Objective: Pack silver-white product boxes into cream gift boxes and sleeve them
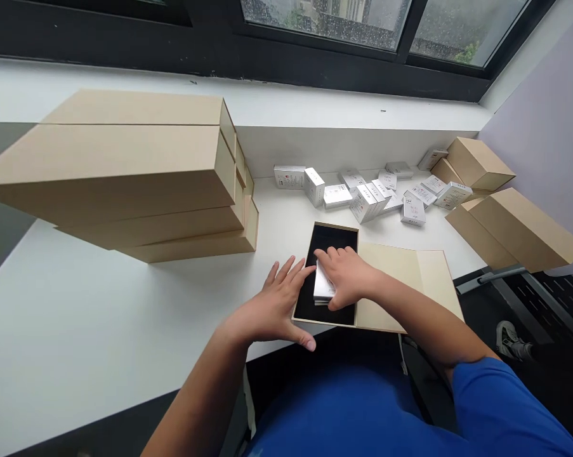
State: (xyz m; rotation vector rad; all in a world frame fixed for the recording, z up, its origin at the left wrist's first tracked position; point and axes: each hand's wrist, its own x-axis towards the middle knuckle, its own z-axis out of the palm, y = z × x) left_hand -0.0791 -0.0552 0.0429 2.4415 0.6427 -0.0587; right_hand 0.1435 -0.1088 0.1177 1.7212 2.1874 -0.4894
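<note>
An open kraft gift box (pixel 386 285) lies on the white desk (pixel 100 317), its black-lined tray (pixel 327 240) nearest me and its beige lid folded out to the right. My right hand (pixel 346 276) curls over a small white carton (pixel 323 284) inside the black tray, and the fingers hide most of it. A second carton seems to lie beneath, though I cannot tell for certain. My left hand (pixel 279 301) lies flat with fingers spread, at the tray's near left corner, holding nothing.
A tall, leaning stack of kraft boxes (pixel 124 171) stands at the left. Several white cartons (pixel 372 197) lie scattered against the back wall, with more kraft boxes (pixel 519 228) at the right. A window runs behind the sill. A sneaker (pixel 509 339) shows on the dark floor.
</note>
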